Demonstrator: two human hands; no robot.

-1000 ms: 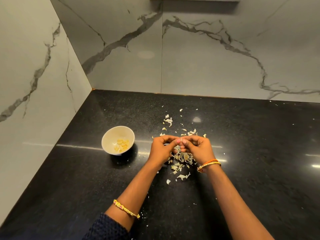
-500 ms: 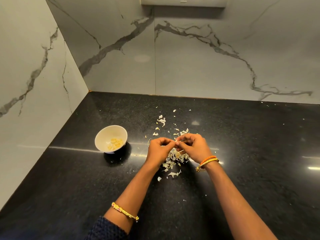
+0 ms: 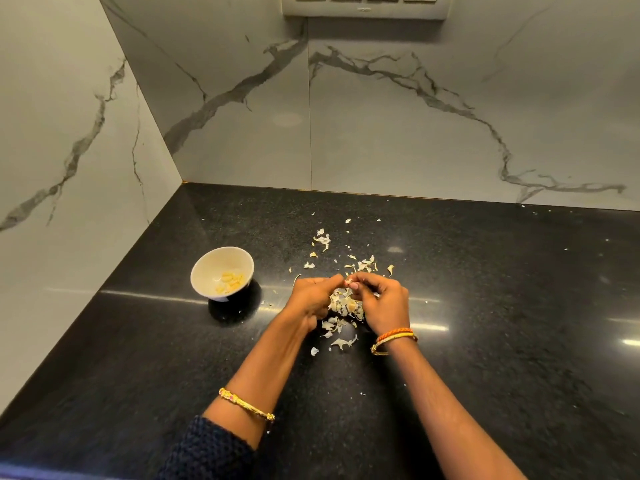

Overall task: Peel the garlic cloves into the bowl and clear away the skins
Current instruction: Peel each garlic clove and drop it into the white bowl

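Note:
My left hand [image 3: 310, 296] and my right hand [image 3: 382, 301] meet fingertip to fingertip over the black counter, both pinching a small garlic clove [image 3: 348, 281] that is mostly hidden by the fingers. Under and between the hands lies a heap of pale garlic skins [image 3: 344, 305]. More skins [image 3: 322, 240] are scattered behind the hands, and a few scraps lie in front of them. A small white bowl [image 3: 207, 268] stands to the left of my left hand and holds several peeled yellowish cloves [image 3: 230, 281].
The black granite counter [image 3: 502, 341] runs into a corner between marble-patterned walls on the left and at the back. A switch panel [image 3: 367, 6] sits high on the back wall. Both wrists wear bangles.
The hands stay together over the skin heap, working the clove with small finger movements. The camera has tilted up a little, bringing the switch panel into view.

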